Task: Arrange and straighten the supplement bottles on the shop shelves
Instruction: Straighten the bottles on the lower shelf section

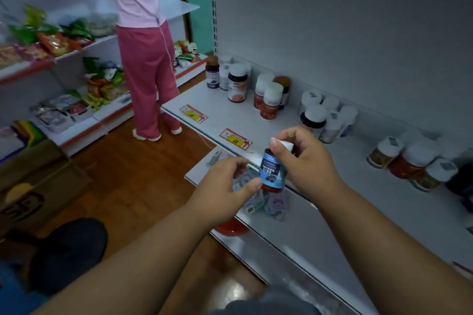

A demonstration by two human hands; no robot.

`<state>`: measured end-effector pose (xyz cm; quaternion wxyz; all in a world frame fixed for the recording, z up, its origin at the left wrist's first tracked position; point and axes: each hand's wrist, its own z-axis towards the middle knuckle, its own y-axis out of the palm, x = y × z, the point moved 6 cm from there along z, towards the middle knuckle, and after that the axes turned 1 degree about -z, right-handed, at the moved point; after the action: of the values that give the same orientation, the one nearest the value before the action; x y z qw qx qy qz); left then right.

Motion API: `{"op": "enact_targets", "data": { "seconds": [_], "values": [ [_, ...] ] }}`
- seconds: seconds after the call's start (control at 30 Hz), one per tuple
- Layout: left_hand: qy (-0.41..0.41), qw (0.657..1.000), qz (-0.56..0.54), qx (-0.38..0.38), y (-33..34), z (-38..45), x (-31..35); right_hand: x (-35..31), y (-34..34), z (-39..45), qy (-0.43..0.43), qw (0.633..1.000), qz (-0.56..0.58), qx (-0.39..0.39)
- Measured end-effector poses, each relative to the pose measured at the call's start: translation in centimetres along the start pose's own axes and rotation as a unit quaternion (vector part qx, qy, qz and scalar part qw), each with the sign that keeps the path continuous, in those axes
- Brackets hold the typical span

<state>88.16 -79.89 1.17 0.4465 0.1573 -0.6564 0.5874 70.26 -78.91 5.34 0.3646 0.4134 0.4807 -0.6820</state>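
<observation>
Above the front edge of the white metal shelf (320, 217), both hands hold 1 small blue-labelled supplement bottle with a white cap (273, 171). Its cap end tilts away toward the shelf. At the cap, the right hand (305, 161) curls its fingers around the bottle, while the left hand (225, 192) pinches the lower end between thumb and fingers. Other white-capped bottles (268, 100) stand in loose groups farther back on the shelf. Beyond, a person in pink clothes (146, 64) faces snack shelves (76, 89).
</observation>
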Motion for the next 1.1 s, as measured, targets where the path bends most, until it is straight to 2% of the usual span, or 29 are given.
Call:
{"op": "enact_targets", "data": {
  "seconds": [0.2, 0.3, 0.47, 0.53, 0.6, 0.83, 1.1],
  "values": [
    [0.056, 0.991, 0.119, -0.031, -1.5, 8.0, -3.7, 2.9, 2.0, 7.5, 0.038, 0.992, -0.115, 0.044],
    [0.055, 0.989, 0.134, -0.02, -4.0, 11.7, -6.2, 2.9, 4.7, 12.0, 0.049, 0.987, -0.153, 0.018],
    [0.052, 0.982, 0.175, -0.048, -6.1, 16.9, -9.6, 2.8, 9.2, 16.4, 0.016, 0.985, -0.17, -0.02],
    [0.063, 0.974, 0.211, -0.062, -5.8, 18.9, -10.6, 3.2, 10.2, 17.2, 0.006, 0.981, -0.191, -0.027],
    [0.112, 0.961, 0.243, -0.074, -5.3, 20.6, -11.3, 3.6, 10.9, 17.7, 0.004, 0.976, -0.216, -0.017],
    [0.251, 0.917, 0.265, -0.164, -2.4, 24.2, -13.3, 4.8, 12.6, 17.0, 0.063, 0.942, -0.321, 0.07],
    [0.279, 0.894, 0.29, -0.195, -1.0, 24.1, -14.4, 4.1, 14.0, 16.8, 0.11, 0.93, -0.338, 0.089]
  ]
}}
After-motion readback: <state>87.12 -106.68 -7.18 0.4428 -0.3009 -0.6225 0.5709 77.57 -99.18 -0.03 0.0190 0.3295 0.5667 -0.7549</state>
